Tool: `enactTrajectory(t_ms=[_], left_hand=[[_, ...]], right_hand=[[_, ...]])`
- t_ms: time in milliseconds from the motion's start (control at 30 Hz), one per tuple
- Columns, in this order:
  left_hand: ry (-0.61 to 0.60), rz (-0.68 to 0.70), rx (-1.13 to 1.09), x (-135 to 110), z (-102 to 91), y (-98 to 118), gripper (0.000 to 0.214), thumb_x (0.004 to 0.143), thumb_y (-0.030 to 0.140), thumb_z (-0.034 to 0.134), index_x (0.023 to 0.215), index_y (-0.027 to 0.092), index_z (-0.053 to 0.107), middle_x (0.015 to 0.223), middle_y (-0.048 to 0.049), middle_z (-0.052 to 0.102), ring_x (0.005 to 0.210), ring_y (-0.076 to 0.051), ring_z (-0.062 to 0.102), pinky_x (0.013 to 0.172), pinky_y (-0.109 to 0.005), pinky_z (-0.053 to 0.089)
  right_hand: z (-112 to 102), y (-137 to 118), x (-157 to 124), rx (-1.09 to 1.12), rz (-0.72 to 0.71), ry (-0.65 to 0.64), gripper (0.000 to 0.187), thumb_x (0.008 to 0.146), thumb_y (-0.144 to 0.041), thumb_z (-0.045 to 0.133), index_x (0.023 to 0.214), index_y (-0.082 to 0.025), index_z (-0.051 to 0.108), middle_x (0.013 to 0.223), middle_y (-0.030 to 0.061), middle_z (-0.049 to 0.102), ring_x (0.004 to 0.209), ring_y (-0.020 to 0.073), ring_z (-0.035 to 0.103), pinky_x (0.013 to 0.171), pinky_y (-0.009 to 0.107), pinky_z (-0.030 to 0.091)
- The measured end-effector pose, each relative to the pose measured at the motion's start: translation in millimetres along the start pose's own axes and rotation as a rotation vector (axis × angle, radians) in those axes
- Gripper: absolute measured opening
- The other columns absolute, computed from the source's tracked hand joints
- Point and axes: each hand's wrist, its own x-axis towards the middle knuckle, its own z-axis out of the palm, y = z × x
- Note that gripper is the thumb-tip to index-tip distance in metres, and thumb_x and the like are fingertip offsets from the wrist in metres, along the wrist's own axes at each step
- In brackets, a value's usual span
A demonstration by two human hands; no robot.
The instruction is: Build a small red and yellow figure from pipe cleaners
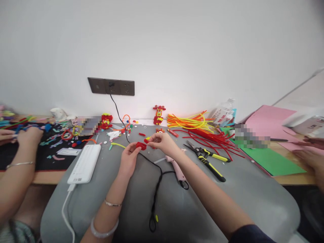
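Observation:
Between the thumb and fingers of my left hand (129, 157) is a small red fuzzy pipe-cleaner piece (141, 145). My right hand (163, 143) is closed in a pinch just right of it; what its fingertips hold is too small to make out. Small yellow fuzzy bits (147, 138) show by those fingertips. Under my right forearm lies a pink hot glue gun (176, 169) with a black cord. Against the wall stands a red and yellow fuzzy figure (159, 115), and a similar figure (106, 121) is further left.
Pliers (211, 167) with yellow-black handles lie right of my arm, before red, orange and yellow pipe cleaners (194, 123). A white power bank (84, 164) lies at left. Co-workers' hands are at left (30, 138) and right (310, 157), beside green paper (274, 160).

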Motion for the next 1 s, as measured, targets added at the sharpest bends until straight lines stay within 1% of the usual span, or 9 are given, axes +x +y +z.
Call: enactTrajectory(t_ms=[167, 300, 500, 667, 800, 1000], left_hand=[[0.002, 0.018, 0.024, -0.5, 0.0, -0.8, 0.028, 0.059, 0.023, 0.086, 0.082, 0.019, 0.072, 0.081, 0.0, 0.073, 0.08, -0.014, 0.066, 0.087, -0.031, 0.047], [-0.009, 0.015, 0.022, -0.5, -0.8, -1.0, 0.027, 0.059, 0.022, 0.086, 0.082, 0.019, 0.072, 0.082, -0.0003, 0.074, 0.081, -0.014, 0.066, 0.086, -0.029, 0.047], [-0.015, 0.017, 0.038, -0.6, -1.2, -1.3, 0.029, 0.058, 0.024, 0.087, 0.083, 0.018, 0.073, 0.083, -0.001, 0.074, 0.081, -0.014, 0.065, 0.087, -0.029, 0.047], [0.0, 0.006, 0.035, -1.0, 0.4, 0.5, 0.029, 0.056, 0.023, 0.087, 0.081, 0.019, 0.073, 0.083, -0.0011, 0.074, 0.08, -0.014, 0.066, 0.086, -0.029, 0.047], [-0.006, -0.002, 0.032, -1.3, 0.6, 0.7, 0.028, 0.056, 0.022, 0.087, 0.081, 0.019, 0.074, 0.083, -0.0019, 0.075, 0.08, -0.015, 0.067, 0.084, -0.029, 0.049], [0.001, 0.004, 0.047, -0.3, -1.2, -1.6, 0.029, 0.055, 0.021, 0.087, 0.081, 0.019, 0.075, 0.083, -0.0028, 0.076, 0.079, -0.016, 0.068, 0.084, -0.031, 0.051]], right_hand=[[11.0, -1.9, -3.5, -0.073, -0.049, 0.039, 0.008, 0.071, -0.022, 0.073, 0.072, -0.015, 0.068, 0.066, 0.0019, 0.07, 0.06, 0.0131, 0.063, 0.058, 0.023, 0.048], [16.0, -3.1, -3.6, -0.144, -0.065, 0.056, 0.002, 0.073, -0.014, 0.07, 0.072, -0.015, 0.069, 0.067, 0.0022, 0.071, 0.062, 0.0132, 0.064, 0.06, 0.023, 0.049], [19.4, -4.1, -6.5, -0.266, -0.161, 0.125, 0.004, 0.074, -0.013, 0.07, 0.072, -0.017, 0.07, 0.075, 0.0026, 0.072, 0.064, 0.0126, 0.063, 0.064, 0.024, 0.05], [20.2, -6.0, -8.0, -0.292, -0.217, 0.097, 0.01, 0.077, -0.009, 0.065, 0.076, -0.018, 0.068, 0.073, 0.0004, 0.071, 0.066, 0.0121, 0.063, 0.064, 0.023, 0.049], [21.4, -6.4, -8.8, -0.368, -0.27, 0.109, 0.012, 0.077, -0.006, 0.064, 0.075, -0.018, 0.067, 0.075, 0.0009, 0.069, 0.067, 0.0116, 0.061, 0.066, 0.022, 0.048], [22.3, -5.1, -10.0, -0.421, -0.294, 0.092, 0.014, 0.076, -0.004, 0.063, 0.073, -0.017, 0.065, 0.074, 0.0009, 0.065, 0.065, 0.0109, 0.058, 0.066, 0.022, 0.046]])
